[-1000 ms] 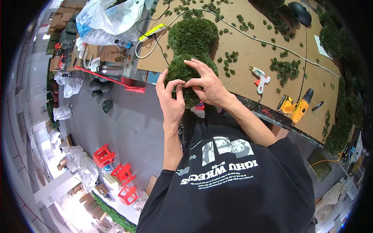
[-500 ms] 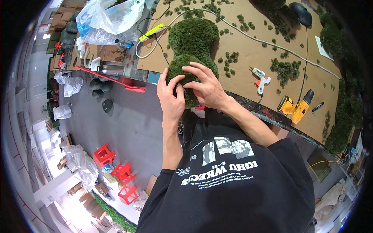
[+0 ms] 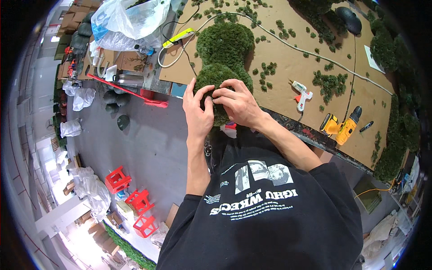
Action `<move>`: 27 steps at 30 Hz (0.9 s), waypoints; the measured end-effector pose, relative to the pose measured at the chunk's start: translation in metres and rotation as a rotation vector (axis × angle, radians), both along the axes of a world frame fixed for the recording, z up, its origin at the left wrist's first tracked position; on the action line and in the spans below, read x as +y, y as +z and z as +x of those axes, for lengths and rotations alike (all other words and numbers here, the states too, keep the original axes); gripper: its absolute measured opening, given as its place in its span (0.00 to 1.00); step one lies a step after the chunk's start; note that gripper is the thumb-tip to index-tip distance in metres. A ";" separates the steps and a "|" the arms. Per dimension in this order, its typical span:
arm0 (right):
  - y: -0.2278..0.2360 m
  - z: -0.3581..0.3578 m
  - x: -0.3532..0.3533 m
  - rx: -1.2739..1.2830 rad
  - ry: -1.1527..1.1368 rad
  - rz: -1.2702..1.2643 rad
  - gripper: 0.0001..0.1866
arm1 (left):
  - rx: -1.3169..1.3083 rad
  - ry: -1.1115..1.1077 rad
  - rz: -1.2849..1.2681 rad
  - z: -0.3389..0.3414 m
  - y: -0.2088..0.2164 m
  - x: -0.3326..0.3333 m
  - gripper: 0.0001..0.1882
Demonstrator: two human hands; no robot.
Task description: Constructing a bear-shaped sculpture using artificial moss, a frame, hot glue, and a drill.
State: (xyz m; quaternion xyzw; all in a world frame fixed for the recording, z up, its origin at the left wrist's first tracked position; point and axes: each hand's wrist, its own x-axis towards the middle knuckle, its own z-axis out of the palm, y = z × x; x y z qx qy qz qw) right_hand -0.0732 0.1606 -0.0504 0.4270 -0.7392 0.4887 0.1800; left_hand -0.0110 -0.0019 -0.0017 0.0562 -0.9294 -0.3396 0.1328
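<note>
Head view: left hand (image 3: 198, 118) and right hand (image 3: 237, 102), both pressed around the green moss mound (image 3: 223, 56) on brown board (image 3: 292, 58)

- A large clear plastic bag (image 3: 130, 20) with a blue patch is lying slumped at the far left end of the worktop (image 3: 297, 58).
- Brown cardboard boxes (image 3: 72, 20) are sitting stacked at the far left, beyond that bag.
- Crumpled white plastic bags (image 3: 83, 96) are lying on the grey floor (image 3: 153, 144) at the left, with another (image 3: 71, 128) lying nearer.
- A bigger white bag (image 3: 92, 189) is sitting beside the red stools (image 3: 118, 179).
- A white sheet of paper (image 3: 374, 58) is lying flat on the worktop at the far right.
</note>
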 end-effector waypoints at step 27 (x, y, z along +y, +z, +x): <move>-0.006 -0.002 0.000 -0.190 0.012 -0.093 0.08 | 0.290 0.331 -0.079 0.008 -0.018 0.038 0.08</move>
